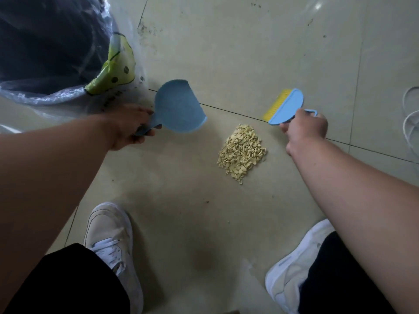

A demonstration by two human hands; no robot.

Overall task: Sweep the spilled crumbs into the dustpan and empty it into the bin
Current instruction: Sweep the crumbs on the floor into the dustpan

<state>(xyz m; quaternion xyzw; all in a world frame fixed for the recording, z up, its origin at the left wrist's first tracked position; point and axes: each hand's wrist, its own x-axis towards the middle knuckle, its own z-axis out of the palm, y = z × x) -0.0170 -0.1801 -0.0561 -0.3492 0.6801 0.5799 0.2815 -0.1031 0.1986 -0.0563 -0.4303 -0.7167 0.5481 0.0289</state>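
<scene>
A pile of pale yellow crumbs (242, 152) lies on the tiled floor between my hands. My left hand (130, 125) grips the handle of a blue dustpan (179, 107), held above the floor to the left of the pile with its underside towards me. My right hand (303, 130) grips the handle of a small blue brush (286, 107) with yellow bristles, held just beyond and to the right of the pile. The bin (49, 48), lined with a clear plastic bag, stands at the far left.
A green and white packet (115, 66) sits in the bin's bag near its rim. My two white shoes (113, 245) (297, 266) stand at the near side of the pile. White cable loops (411, 118) lie at the right edge.
</scene>
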